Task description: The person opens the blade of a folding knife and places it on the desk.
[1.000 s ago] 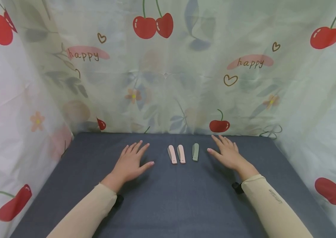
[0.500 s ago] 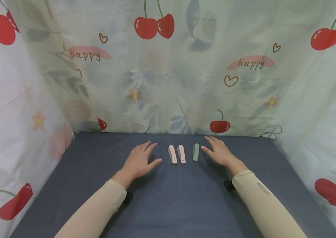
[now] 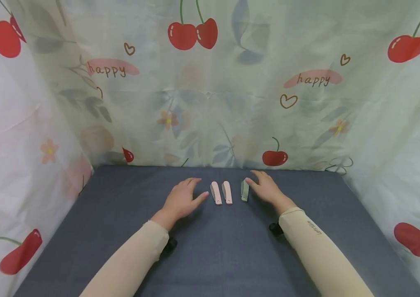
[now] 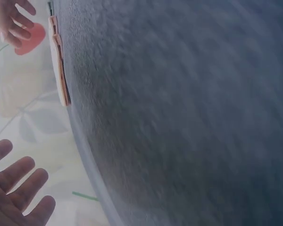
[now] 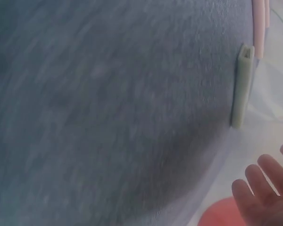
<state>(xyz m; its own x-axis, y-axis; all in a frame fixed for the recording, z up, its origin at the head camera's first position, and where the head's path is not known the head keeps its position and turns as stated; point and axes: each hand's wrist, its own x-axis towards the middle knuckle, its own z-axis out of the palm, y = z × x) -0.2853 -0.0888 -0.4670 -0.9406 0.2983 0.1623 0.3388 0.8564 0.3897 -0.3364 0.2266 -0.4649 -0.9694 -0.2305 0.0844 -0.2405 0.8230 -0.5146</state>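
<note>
Closer together than in the earlier frame, we see the left hand (image 3: 181, 199) and the right hand (image 3: 268, 191) over the tabletop (image 3: 219, 255).
Nearest us, the left beige sleeve (image 3: 131, 260) and the right beige sleeve (image 3: 319, 247) reach forward. Beyond them, the left hand is released, fingers relaxed, near the left pink piece (image 3: 216, 193). Beside that lies the right pink piece (image 3: 227, 192), and further right the green piece (image 3: 245, 192), all toward the tabletop's far edge. We see the right hand released too, fingers loose; its thumb overlaps the green piece's far end, though whether they touch we cannot tell. Behind hangs a cherry-printed curtain (image 3: 210, 123).
</note>
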